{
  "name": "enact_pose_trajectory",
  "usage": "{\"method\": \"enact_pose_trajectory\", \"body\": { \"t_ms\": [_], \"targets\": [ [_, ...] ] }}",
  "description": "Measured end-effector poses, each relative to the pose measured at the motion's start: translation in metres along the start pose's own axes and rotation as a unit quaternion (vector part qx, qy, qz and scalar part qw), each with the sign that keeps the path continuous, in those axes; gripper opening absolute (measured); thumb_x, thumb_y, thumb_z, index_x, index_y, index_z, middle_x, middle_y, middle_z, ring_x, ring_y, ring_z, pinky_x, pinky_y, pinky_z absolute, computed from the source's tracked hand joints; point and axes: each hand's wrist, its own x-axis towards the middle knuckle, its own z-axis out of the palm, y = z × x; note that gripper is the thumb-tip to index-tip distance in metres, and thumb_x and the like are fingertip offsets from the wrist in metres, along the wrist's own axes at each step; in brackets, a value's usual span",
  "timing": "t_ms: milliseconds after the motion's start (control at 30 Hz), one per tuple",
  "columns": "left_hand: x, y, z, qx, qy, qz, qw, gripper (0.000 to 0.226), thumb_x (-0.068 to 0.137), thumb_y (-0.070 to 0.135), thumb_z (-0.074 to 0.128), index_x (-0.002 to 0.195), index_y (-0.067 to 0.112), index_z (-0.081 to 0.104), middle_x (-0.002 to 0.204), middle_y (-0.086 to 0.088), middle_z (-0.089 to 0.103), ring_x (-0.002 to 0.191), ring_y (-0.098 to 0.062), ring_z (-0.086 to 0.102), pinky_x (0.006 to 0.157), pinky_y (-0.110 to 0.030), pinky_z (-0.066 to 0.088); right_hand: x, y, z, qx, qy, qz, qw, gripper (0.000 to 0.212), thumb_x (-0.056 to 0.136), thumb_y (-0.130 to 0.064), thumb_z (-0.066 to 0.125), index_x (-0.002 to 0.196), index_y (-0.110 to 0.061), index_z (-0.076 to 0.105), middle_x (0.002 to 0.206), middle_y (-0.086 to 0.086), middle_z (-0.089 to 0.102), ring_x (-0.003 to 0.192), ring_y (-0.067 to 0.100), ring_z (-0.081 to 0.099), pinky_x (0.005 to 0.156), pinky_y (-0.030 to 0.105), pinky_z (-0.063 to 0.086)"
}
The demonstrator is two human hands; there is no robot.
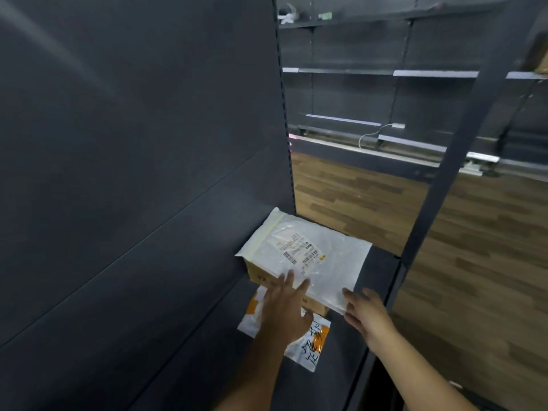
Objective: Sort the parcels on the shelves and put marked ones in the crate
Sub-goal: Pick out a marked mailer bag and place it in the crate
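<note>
Our left hand (284, 312): fingers straight, released, tips resting on near edge of white mailer (308, 250). Our right hand (366, 314): at mailer's near right corner, touching it; pinch or mere touch, we cannot tell. Mailer lies just ahead of both hands, flat atop cardboard box (261, 275), long axis roughly across us, both hands equally near. Orange-and-white mailer (311, 342) with handwritten marks lies under left wrist, on shelf (376, 271). We see no crate.
</note>
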Motion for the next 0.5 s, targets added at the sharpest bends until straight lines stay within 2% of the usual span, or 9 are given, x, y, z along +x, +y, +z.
{"method": "enact_pose_trajectory", "body": {
  "t_ms": [67, 100, 133, 200, 267, 333, 433, 500],
  "targets": [
    [0.002, -0.004, 0.010, -0.017, -0.012, 0.015, 1.000, 0.067, 0.094, 0.041, 0.049, 0.151, 0.030, 0.017, 0.162, -0.006, 0.001, 0.149, -0.025, -0.003, 0.119, -0.046, 0.007, 0.004, -0.003, 0.006, -0.002, 0.014, -0.006, 1.000, 0.048, 0.092, -0.017, 0.059, 0.135, -0.010, 0.039, 0.096, 0.012, 0.059, 0.076, 0.021, 0.057, 0.067, 0.030, 0.048],
    [0.003, -0.005, 0.015, -0.030, -0.009, 0.018, 0.999, 0.067, 0.093, 0.040, 0.050, 0.151, 0.031, 0.019, 0.162, -0.005, 0.001, 0.149, -0.024, -0.003, 0.119, -0.046, 0.006, 0.006, -0.004, 0.008, -0.020, 0.019, -0.021, 0.999, 0.034, 0.093, -0.017, 0.058, 0.124, -0.010, 0.047, 0.080, 0.009, 0.056, 0.064, 0.018, 0.050, 0.059, 0.027, 0.042],
    [0.002, -0.006, 0.017, -0.045, -0.005, 0.022, 0.999, 0.067, 0.093, 0.040, 0.051, 0.151, 0.031, 0.020, 0.162, -0.004, 0.002, 0.149, -0.023, -0.003, 0.119, -0.045, 0.005, 0.008, -0.004, 0.009, -0.037, 0.022, -0.038, 0.998, 0.025, 0.094, -0.017, 0.056, 0.117, -0.008, 0.051, 0.075, 0.007, 0.054, 0.060, 0.016, 0.045, 0.056, 0.025, 0.036],
    [0.000, -0.003, 0.015, -0.057, -0.009, 0.028, 0.998, 0.066, 0.092, 0.039, 0.051, 0.151, 0.033, 0.019, 0.162, -0.002, 0.001, 0.149, -0.022, -0.003, 0.119, -0.045, 0.003, 0.010, -0.004, 0.011, -0.047, 0.020, -0.068, 0.996, 0.022, 0.094, -0.012, 0.051, 0.116, -0.009, 0.055, 0.086, 0.008, 0.059, 0.062, 0.016, 0.046, 0.053, 0.024, 0.032],
    [-0.005, 0.000, 0.010, -0.062, -0.017, 0.037, 0.997, 0.066, 0.093, 0.039, 0.049, 0.150, 0.035, 0.017, 0.162, -0.001, 0.001, 0.149, -0.022, -0.002, 0.119, -0.045, 0.002, 0.005, -0.005, 0.011, -0.031, 0.028, -0.093, 0.995, 0.028, 0.093, -0.003, 0.047, 0.119, -0.011, 0.053, 0.100, 0.009, 0.062, 0.069, 0.018, 0.053, 0.053, 0.025, 0.035],
    [-0.013, 0.003, 0.001, -0.079, -0.010, 0.051, 0.996, 0.063, 0.091, 0.044, 0.044, 0.149, 0.037, 0.020, 0.161, 0.000, 0.008, 0.149, -0.020, 0.005, 0.119, -0.044, 0.004, -0.006, -0.010, 0.007, -0.001, 0.039, -0.115, 0.993, 0.032, 0.092, 0.002, 0.046, 0.118, -0.016, 0.050, 0.105, 0.007, 0.061, 0.084, 0.023, 0.058, 0.058, 0.028, 0.042],
    [-0.031, 0.004, -0.026, -0.129, 0.048, 0.045, 0.990, 0.076, 0.077, 0.059, 0.021, 0.147, 0.032, 0.031, 0.158, 0.004, 0.021, 0.146, -0.014, 0.016, 0.119, -0.036, 0.009, -0.028, -0.030, -0.006, 0.035, -0.009, -0.152, 0.988, 0.042, 0.090, 0.007, 0.048, 0.123, -0.020, 0.049, 0.106, 0.012, 0.065, 0.091, 0.028, 0.063, 0.068, 0.035, 0.050],
    [-0.045, 0.002, -0.048, -0.164, 0.090, 0.006, 0.982, 0.069, 0.084, 0.056, 0.027, 0.147, 0.029, 0.031, 0.158, 0.007, 0.020, 0.145, -0.013, 0.017, 0.118, -0.035, 0.011, -0.051, -0.052, -0.018, 0.016, -0.056, -0.184, 0.981, 0.043, 0.090, 0.009, 0.048, 0.120, -0.021, 0.052, 0.100, 0.012, 0.068, 0.086, 0.028, 0.065, 0.065, 0.032, 0.053]
  ]
}}
